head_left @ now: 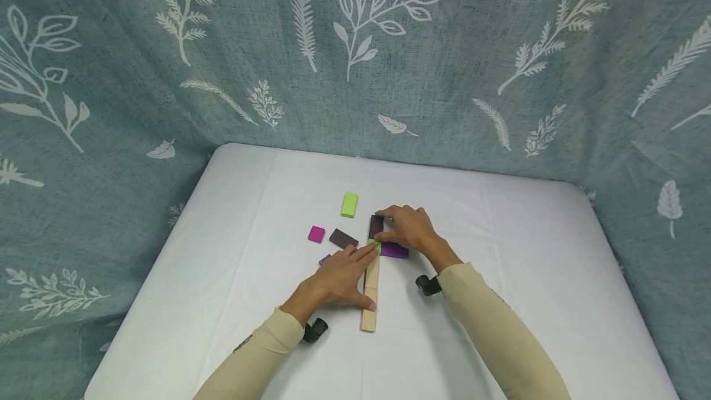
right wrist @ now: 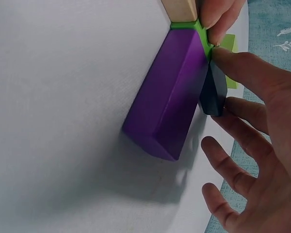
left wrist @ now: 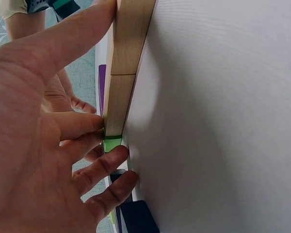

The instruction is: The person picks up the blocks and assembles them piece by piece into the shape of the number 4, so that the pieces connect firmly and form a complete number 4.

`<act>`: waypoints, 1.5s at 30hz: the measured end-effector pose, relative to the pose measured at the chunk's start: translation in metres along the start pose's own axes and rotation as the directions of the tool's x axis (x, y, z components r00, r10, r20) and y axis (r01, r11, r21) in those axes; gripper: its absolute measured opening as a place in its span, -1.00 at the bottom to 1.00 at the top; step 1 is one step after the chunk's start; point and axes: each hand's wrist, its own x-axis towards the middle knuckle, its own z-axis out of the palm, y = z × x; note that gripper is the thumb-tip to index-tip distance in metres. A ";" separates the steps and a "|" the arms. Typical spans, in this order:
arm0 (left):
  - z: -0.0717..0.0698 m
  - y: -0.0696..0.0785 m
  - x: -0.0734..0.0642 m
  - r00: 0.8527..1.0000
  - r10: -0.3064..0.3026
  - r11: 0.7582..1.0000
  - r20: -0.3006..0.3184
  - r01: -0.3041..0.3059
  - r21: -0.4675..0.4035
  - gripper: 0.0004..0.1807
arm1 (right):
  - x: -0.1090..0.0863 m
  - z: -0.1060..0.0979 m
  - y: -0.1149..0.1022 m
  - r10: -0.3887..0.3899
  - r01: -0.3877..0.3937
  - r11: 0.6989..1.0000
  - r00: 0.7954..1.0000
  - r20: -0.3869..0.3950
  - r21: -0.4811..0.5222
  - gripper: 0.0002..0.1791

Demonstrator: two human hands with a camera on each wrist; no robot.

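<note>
A row of light wooden blocks (head_left: 371, 278) runs away from me, ending at a small green block (head_left: 374, 243). My left hand (head_left: 340, 276) lies along the row's left side, thumb on the nearer wood and fingertips at the green block. My right hand (head_left: 410, 228) pinches a dark block (head_left: 376, 226) between thumb and fingers at the row's far end, its near end against the green block. In the right wrist view, a purple block (right wrist: 167, 92) extends sideways from the green one. Fingertips of the left hand show beside the green block there.
Left of the row lie a second dark block (head_left: 344, 238), a magenta square block (head_left: 316, 234) and a purple piece (head_left: 324, 260) partly covered by my left hand. Farther back is a lime green block (head_left: 349, 205). A patterned curtain (head_left: 355, 110) hangs behind the white table (head_left: 266, 190).
</note>
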 end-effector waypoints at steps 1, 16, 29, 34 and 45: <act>0.000 0.000 0.000 1.000 0.000 1.000 -0.001 0.000 -0.001 0.21 | 0.000 0.000 0.000 0.001 -0.001 1.000 1.000 0.001 0.003 -0.29; 0.003 0.000 0.000 1.000 -0.010 1.000 0.001 0.010 0.000 0.22 | 0.000 0.000 -0.001 0.002 -0.002 1.000 1.000 0.011 0.030 -0.31; 0.002 0.000 0.000 1.000 0.002 1.000 -0.010 -0.002 0.013 0.21 | -0.001 0.001 0.000 0.001 -0.002 0.999 1.000 0.017 0.053 -0.31; 0.002 -0.001 0.000 1.000 0.000 1.000 -0.009 0.000 0.013 0.22 | -0.001 0.005 0.003 -0.001 0.000 0.998 1.000 0.015 0.063 -0.31; 0.001 0.000 0.001 1.000 -0.003 1.000 0.001 0.003 0.011 0.21 | -0.001 0.005 0.005 0.001 -0.002 0.997 1.000 0.012 0.082 -0.31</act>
